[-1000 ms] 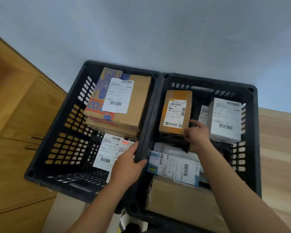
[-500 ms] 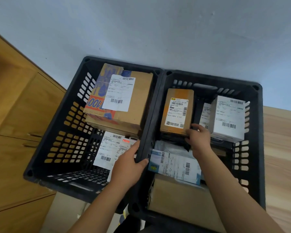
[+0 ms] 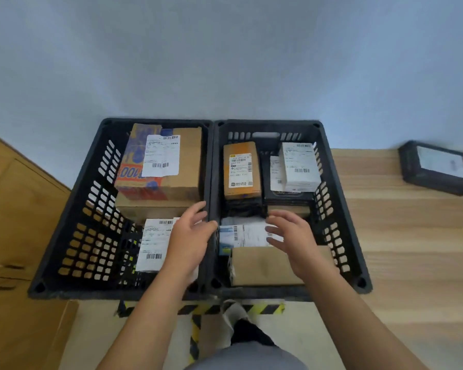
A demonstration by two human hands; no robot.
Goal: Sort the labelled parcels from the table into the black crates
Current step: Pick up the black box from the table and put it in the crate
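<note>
Single head view — looks steeply down, close over two black crates [image 3: 211, 182], wall ahead.

The left crate [image 3: 72, 209] had open floor along its left side, with a big cardboard box [image 3: 171, 169] filling the far right and a labelled packet [image 3: 153, 244] below it. The right crate [image 3: 340, 222] was packed: an orange box [image 3: 241, 169], a white box [image 3: 300, 166], a flat parcel [image 3: 243, 235] and a brown box [image 3: 262, 265] left hardly a gap. The table [image 3: 398, 249] lay open right of the crates, bar a black parcel [image 3: 436, 166] at the wall.
</note>
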